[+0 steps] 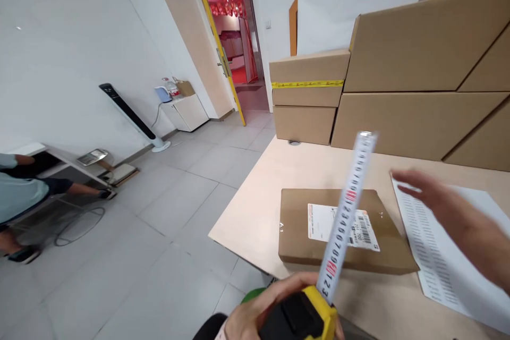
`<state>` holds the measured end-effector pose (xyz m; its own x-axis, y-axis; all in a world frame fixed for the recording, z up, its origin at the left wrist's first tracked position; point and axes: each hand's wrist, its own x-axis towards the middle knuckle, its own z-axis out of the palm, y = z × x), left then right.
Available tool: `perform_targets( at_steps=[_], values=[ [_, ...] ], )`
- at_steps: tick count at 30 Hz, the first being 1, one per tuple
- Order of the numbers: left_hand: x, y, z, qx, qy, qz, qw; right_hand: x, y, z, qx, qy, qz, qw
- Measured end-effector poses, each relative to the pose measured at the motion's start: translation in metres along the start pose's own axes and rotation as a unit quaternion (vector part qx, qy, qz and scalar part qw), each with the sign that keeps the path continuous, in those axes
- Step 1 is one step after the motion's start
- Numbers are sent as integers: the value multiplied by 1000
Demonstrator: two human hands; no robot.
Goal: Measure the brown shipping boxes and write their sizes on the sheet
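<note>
My left hand (249, 311) is wrapped round a yellow and black tape measure (300, 316) at the bottom of the view. Its white blade (341, 228) sticks out a fair way, slanting up and to the right over a flat cardboard box (295, 247) on the table. That box bears a white printed label (321, 223), partly covered by the blade. Off to the right, my right hand (446, 207) is blurred, its fingers stretched out and apart with nothing in them. It hovers over printed sheets (432, 260) and does not touch the blade.
Large cardboard boxes (402, 53) are stacked along the back of the pale table (247, 223); one carries yellow tape. A yellow-edged door (217, 37) stands open beyond. At the far left a person (19, 191) sits by a white desk, near a scale (119, 175) and a tower fan (127, 111).
</note>
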<state>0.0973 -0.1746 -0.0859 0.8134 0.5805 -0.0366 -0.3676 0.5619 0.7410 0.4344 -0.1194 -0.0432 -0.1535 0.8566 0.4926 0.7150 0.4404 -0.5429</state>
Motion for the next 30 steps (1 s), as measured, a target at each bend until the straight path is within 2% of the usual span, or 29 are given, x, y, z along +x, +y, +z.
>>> perform_targets(
  at_steps=[1,2,4,6,10,13,16,19,23,24,27,30],
  values=[
    [1,-1,-1,-1,11,25,1000,-9,0,9,-14,-46,-29,998],
    [2,-1,-3,4,20,46,999,-19,-1,20,-74,-86,-83,990],
    [5,1,-9,18,22,67,997,-37,-2,45,-183,-134,-176,958],
    [10,2,-15,35,33,73,996,-50,-1,71,-252,-110,-213,938],
    [19,5,-15,55,94,69,992,-50,0,105,-325,-34,-108,939],
    [24,7,-7,58,131,55,988,-29,-2,119,-323,-32,-32,945],
    [29,11,-2,47,147,12,988,-5,0,126,-323,-28,14,946],
    [36,14,-7,33,146,-21,988,8,8,118,-294,-37,23,955],
    [49,18,-17,35,137,-37,989,17,20,75,-148,-98,51,983],
    [52,20,-16,32,140,-42,989,21,23,63,-107,-94,73,987],
    [56,27,-9,29,161,-40,986,40,35,37,-48,-25,124,991],
    [57,33,0,17,181,-36,983,65,48,37,-31,-10,132,991]
  ],
)
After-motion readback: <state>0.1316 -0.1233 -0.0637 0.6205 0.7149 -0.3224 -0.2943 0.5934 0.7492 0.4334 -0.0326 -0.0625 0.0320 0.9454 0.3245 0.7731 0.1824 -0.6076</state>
